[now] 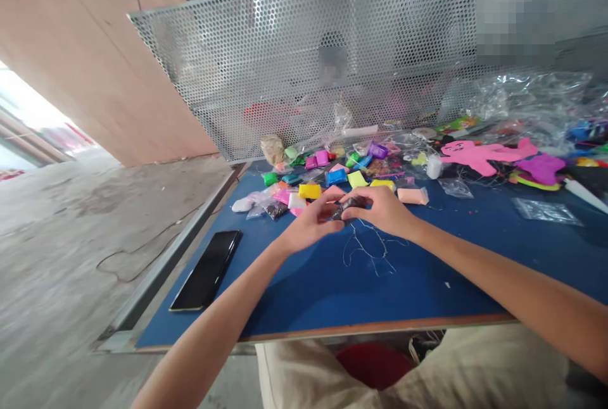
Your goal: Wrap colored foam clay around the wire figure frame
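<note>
A small dark, wrapped lump (352, 204), which looks like a packet of black modelling clay, is held above the table between both hands. My left hand (310, 224) closes on its left side with bent fingers. From the right, my right hand (382, 207) pinches it between thumb and fingers. Just below the hands, a thin bent wire frame (368, 249) with loose strands lies on the blue tabletop (304, 295). Colourful clay packets, among them a yellow packet (310, 191) and a peach packet (412, 196), lie right behind the hands.
A black phone (205, 273) lies near the left table edge. Along the back stands a perforated metal panel (285, 48). Pink cut-out figures (479, 154), clear plastic bags (532, 95) and a small clear packet (546, 211) are at the right.
</note>
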